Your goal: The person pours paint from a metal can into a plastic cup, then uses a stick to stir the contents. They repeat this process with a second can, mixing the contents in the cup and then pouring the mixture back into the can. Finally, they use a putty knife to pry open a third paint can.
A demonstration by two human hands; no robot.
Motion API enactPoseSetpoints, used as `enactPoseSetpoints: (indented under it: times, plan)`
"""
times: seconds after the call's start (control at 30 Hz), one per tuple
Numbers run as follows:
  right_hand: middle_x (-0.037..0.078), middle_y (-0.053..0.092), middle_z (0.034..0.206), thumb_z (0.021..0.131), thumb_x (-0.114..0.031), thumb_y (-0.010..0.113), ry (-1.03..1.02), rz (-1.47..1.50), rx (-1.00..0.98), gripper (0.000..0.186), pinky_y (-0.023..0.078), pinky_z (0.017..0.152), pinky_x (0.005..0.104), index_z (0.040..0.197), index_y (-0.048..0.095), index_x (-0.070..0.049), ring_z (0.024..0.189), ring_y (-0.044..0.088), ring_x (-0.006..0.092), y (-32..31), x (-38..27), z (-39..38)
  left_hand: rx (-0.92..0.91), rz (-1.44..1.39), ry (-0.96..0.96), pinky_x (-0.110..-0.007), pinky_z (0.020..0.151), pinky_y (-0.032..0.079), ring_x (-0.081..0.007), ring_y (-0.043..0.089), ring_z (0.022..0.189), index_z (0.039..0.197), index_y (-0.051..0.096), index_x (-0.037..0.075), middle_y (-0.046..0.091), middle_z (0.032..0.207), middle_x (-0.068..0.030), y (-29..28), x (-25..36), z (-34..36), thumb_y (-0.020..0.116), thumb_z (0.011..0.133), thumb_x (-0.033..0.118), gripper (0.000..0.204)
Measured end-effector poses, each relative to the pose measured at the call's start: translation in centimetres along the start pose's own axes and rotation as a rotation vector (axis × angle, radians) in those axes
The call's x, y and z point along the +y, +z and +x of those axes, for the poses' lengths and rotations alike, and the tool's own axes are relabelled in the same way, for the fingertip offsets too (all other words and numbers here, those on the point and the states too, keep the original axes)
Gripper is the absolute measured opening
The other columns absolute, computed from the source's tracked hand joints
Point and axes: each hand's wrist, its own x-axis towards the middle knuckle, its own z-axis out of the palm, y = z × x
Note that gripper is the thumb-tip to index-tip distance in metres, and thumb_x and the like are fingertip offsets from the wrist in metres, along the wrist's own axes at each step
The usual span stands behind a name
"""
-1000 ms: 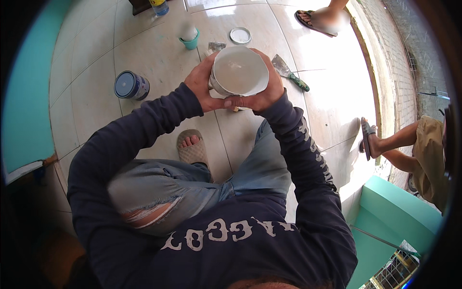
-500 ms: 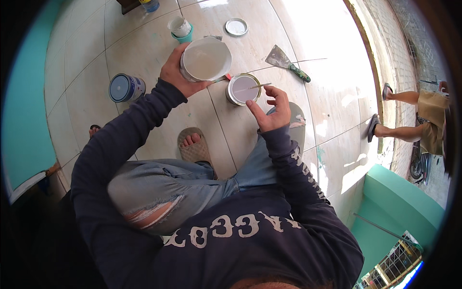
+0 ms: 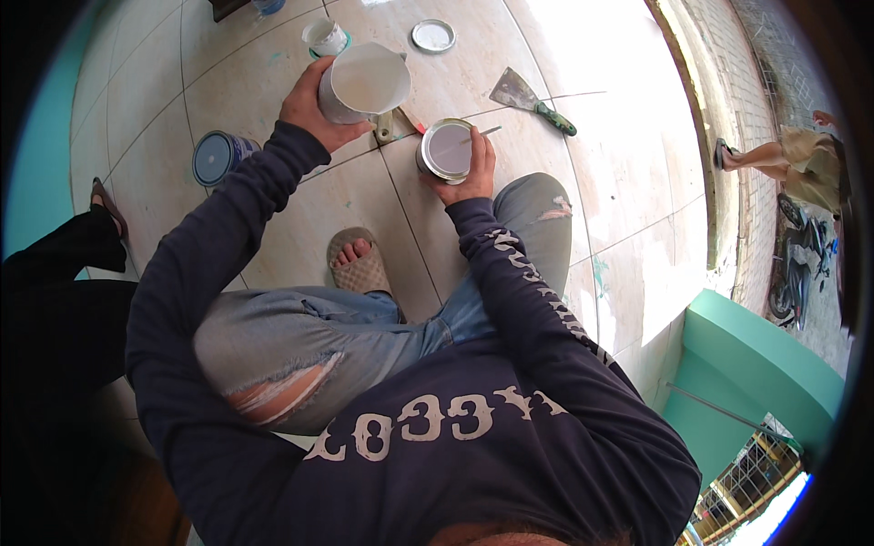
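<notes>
Being gripped by the L hand (image 3: 309,109) is a white tub (image 3: 340,100); the open can (image 3: 425,156) w/ grayish contents (image 3: 444,156) is clasped by the R hand (image 3: 469,175). Scraper (image 3: 519,94) is seen beyond R hand, blue-lidded can (image 3: 215,158) left of L hand.

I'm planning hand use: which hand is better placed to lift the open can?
Probably the right hand: it clasps the open can, while the left hand is occupied holding the white container.

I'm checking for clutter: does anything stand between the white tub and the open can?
Nothing upright shows between the white tub and the open can; a pale handle and something red lie on the floor there.
</notes>
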Motion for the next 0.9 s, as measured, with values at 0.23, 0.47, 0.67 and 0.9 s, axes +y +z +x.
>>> enactPoseSetpoints:
  times: [0.23, 0.47, 0.67, 0.9]
  plan:
    - [0.019, 0.053, 0.126, 0.044, -0.03, 0.091, -0.051, 0.01, 0.077, 0.11, 0.049, 0.096, 0.0419, 0.138, 0.039, -0.004, 0.118, 0.053, 0.0362, 0.3, 0.3, 1.0, -0.024, 0.071, 0.026, -0.037, 0.093, 0.051, -0.0261, 0.062, 0.111, 0.134, 0.041, 0.011, 0.061, 0.121, -0.0119, -0.5, 0.1, 0.2, 0.092, 0.056, 0.029, 0.094]
    - [0.016, 0.054, 0.128, 0.048, -0.029, 0.092, 0.104, 0.248, 0.103, 0.113, 0.047, 0.099, 0.0366, 0.141, 0.034, 0.0, 0.117, 0.056, 0.0275, 0.4, 0.3, 2.1, -0.026, 0.1, 0.042, -0.038, 0.093, 0.051, -0.0285, 0.062, 0.11, 0.133, 0.042, 0.013, 0.061, 0.119, -0.0124, -1.4, -0.4, -0.6, 0.092, 0.055, 0.029, 0.094]
    - [0.017, 0.053, 0.13, 0.048, -0.022, 0.094, 0.078, 0.418, 0.001, 0.12, 0.047, 0.101, 0.0385, 0.145, 0.027, 0.0, 0.117, 0.056, 0.0274, -3.7, -0.6, 4.8, -0.04, 0.13, -0.031, -0.04, 0.094, 0.051, -0.0318, 0.062, 0.11, 0.132, 0.044, 0.014, 0.062, 0.12, -0.0134, -2.5, 0.5, -0.7, 0.092, 0.054, 0.027, 0.093]
    - [0.017, 0.055, 0.129, 0.051, -0.016, 0.094, -0.352, 0.029, -0.155, 0.115, 0.048, 0.1, 0.0422, 0.145, 0.029, -0.002, 0.118, 0.057, 0.0293, -14.6, -11.0, 9.5, -0.12, 0.033, -0.046, -0.044, 0.094, 0.051, -0.0341, 0.063, 0.106, 0.126, 0.045, 0.016, 0.061, 0.118, -0.0128, -1.9, 3.1, -0.5, 0.091, 0.05, 0.028, 0.089]
